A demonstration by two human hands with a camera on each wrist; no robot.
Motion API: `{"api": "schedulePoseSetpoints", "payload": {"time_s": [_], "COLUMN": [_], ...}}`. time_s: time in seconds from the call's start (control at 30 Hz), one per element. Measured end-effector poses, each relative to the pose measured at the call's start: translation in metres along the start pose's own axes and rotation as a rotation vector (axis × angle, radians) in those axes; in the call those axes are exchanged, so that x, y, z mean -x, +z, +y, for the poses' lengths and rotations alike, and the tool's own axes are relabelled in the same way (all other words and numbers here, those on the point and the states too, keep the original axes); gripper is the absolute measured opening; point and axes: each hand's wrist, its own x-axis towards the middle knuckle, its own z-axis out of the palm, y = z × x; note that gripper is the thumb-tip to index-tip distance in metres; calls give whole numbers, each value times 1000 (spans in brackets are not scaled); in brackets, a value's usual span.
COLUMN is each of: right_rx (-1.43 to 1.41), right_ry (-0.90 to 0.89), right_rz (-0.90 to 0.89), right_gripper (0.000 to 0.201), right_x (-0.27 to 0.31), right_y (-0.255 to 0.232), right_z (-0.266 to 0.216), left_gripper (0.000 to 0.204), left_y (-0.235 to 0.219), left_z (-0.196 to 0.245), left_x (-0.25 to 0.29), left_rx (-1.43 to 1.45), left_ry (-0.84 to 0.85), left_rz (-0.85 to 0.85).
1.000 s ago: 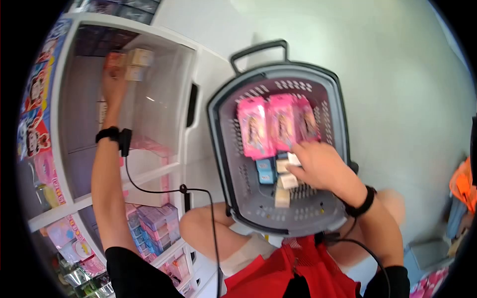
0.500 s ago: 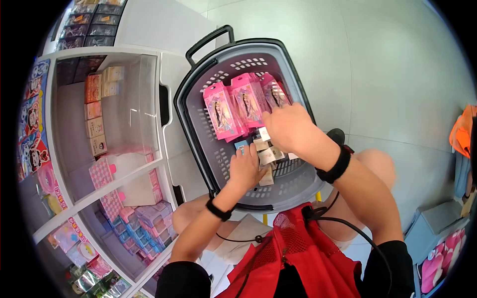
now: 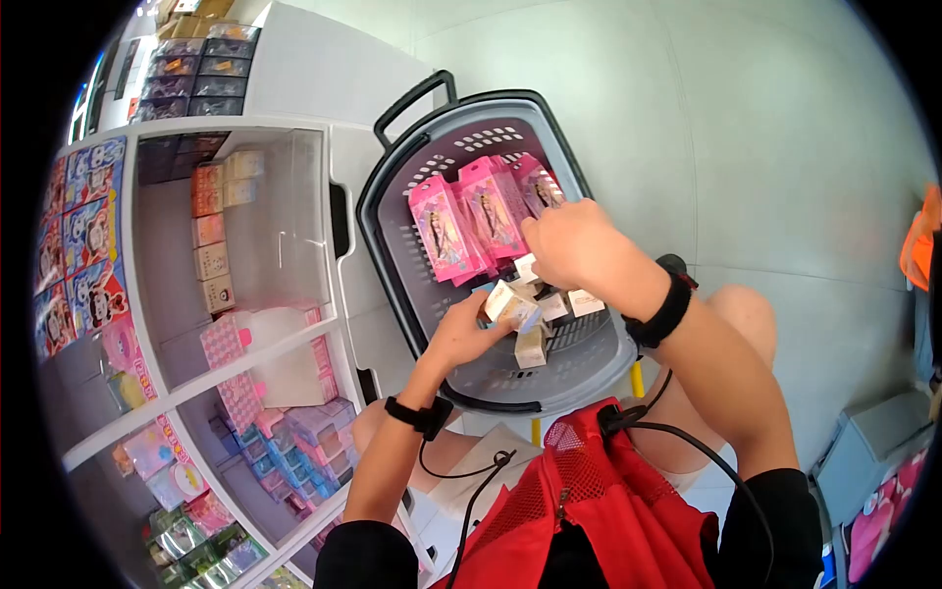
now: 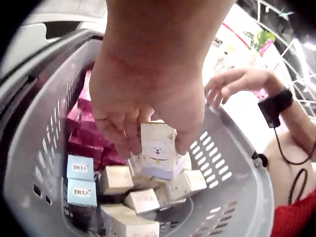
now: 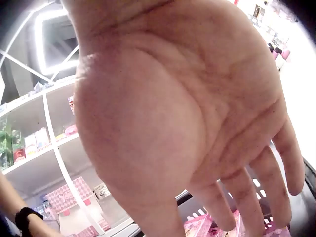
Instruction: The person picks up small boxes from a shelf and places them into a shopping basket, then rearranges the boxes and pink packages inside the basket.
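Note:
A small cream box [image 4: 159, 148] with a white dog's face is pinched between the thumb and fingers of my left hand [image 3: 464, 332], above other boxes in the grey basket [image 3: 471, 378]. My right hand [image 3: 579, 250] hovers over the basket's right side, fingers loosely bent and nothing in its palm in the right wrist view. Below the held box lie several cream boxes [image 4: 142, 200], some tilted. Two light blue boxes [image 4: 81, 192] stand beside them in the left wrist view. Pink hanging packs [image 3: 442, 231] fill the basket's far part.
The basket's black handle [image 3: 412, 103] sticks up at its far left. A white shelf unit [image 3: 235, 368] stands on the left, with orange and cream boxes [image 3: 209, 231] behind a clear front panel [image 3: 280, 226]. A grey bin [image 3: 868, 432] stands at the right.
My left hand has come out of the shelf compartment to the basket and now lifts a cream box from among the others. My right hand has risen from the small boxes and stays above the basket.

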Motion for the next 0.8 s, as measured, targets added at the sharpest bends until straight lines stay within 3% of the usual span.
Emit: {"api": "schedulePoseSetpoints", "payload": {"time_s": [0.07, 0.1, 0.17, 0.2, 0.27, 0.37, 0.47, 0.6, 0.67, 0.77, 0.8], "right_rx": [-78, -159, -272, -348, -514, -835, -1004, -772, -743, -680, -667], "right_ry": [-66, -121, -205, -298, -419, -406, -394, -374, -378, -398, -370], "right_rz": [-35, -81, -184, -178, -110, 37, 107, 82, 41, 3, -4], "right_gripper": [44, 51, 66, 68, 70, 60, 54, 49, 48, 52, 53], "right_x": [4, 5, -3, -9, -16, -8, -3, -9, -9, -9, -7], "right_y": [-10, -16, -17, -10, -11, -23, -28, -15, -13, -8, -11], "right_z": [-2, -4, -12, -15, -27, -53, -66, -58, -56, -49, -48], "left_gripper": [45, 45, 42, 46, 43, 40, 37, 39, 40, 42, 42], "left_y": [-16, -23, -41, -51, -73, -104, -153, -246, -298, -367, -389], "left_z": [-4, -5, -6, -7, 5, 3, -15, -60, -93, -148, -168], "left_x": [14, 21, 35, 42, 57, 72, 77, 69, 57, 35, 26], "left_rx": [252, 248, 729, 804, 792, 759, 621, 477, 682, 709, 541], "left_ry": [21, 22, 69, 85, 133, 247, 281, 100, 68, -22, -70], "left_rz": [-30, -15, -40, -21, 101, 245, 531, 1075, 1254, 1306, 1316]}}
